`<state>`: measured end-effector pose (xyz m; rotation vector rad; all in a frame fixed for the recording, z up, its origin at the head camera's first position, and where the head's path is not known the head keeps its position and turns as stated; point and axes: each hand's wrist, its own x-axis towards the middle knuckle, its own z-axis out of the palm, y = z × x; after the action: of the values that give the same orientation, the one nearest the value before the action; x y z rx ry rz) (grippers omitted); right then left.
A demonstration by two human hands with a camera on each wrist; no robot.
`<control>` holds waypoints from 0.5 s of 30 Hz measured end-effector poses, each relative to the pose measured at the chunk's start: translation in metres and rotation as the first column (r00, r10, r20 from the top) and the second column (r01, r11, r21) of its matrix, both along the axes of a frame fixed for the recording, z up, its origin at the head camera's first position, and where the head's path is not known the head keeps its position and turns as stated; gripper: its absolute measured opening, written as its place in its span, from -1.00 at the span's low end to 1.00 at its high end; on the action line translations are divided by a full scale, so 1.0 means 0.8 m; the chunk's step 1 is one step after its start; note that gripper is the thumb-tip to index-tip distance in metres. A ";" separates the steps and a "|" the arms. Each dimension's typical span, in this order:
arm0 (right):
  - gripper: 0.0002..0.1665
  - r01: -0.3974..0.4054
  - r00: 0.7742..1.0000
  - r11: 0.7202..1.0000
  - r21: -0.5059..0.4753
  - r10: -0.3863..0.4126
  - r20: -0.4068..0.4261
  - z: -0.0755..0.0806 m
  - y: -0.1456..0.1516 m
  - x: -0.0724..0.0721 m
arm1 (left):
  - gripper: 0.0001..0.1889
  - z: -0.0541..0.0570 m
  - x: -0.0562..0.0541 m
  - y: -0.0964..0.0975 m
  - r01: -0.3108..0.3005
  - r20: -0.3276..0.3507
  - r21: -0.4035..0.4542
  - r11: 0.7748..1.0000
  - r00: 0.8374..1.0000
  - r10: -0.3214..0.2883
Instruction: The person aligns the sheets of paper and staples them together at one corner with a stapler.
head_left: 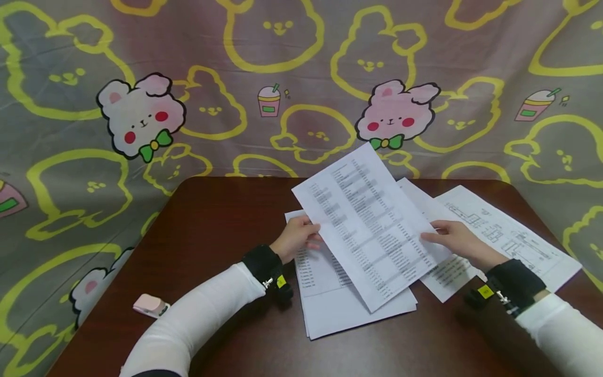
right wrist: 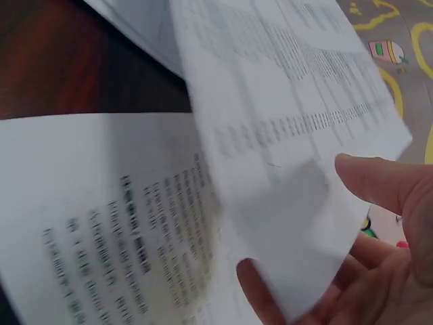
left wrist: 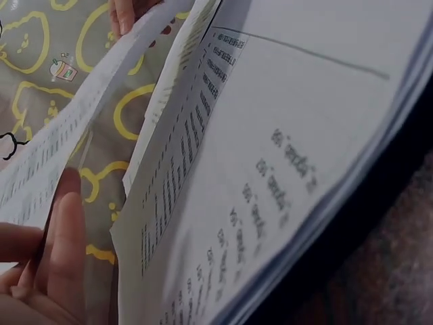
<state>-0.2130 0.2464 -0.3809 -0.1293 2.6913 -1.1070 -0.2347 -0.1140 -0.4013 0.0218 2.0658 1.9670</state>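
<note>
A printed sheet of paper (head_left: 363,225) is held up tilted above the table between both hands. My left hand (head_left: 298,238) pinches its left edge between thumb and fingers, also seen in the left wrist view. On the opposite edge, my right hand (head_left: 454,238) grips the sheet, thumb on the printed face and fingers behind, as the right wrist view shows. Below it lies a stack of printed papers (head_left: 358,319), partly covered by the raised sheet. Another text sheet (head_left: 443,290) lies to the right, under the right hand.
At the right side of the brown table (head_left: 226,220) lies a sheet with line drawings (head_left: 509,235). A small pale pink stapler-like object (head_left: 149,305) sits near the left edge. Behind the table hangs a patterned cloth (head_left: 301,84).
</note>
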 end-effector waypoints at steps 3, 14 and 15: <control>-0.16 -0.030 0.999 0.999 0.019 0.030 -0.010 0.005 -0.009 -0.006 | -0.76 0.001 0.001 -0.003 0.041 0.006 -0.015 0.999 0.999 -0.041; -0.52 0.015 0.999 0.998 -0.057 -0.017 -0.036 0.008 -0.045 -0.019 | -0.65 0.005 0.013 -0.037 0.127 0.039 -0.056 0.990 0.991 -0.125; -0.54 0.013 0.999 0.998 -0.056 -0.015 -0.035 0.006 -0.048 -0.020 | -0.65 0.005 0.013 -0.042 0.129 0.039 -0.064 0.990 0.991 -0.127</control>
<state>-0.2288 0.2078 -0.3757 -0.1412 2.6969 -1.1959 -0.2241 -0.1473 -0.3977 0.1032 2.0526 1.8105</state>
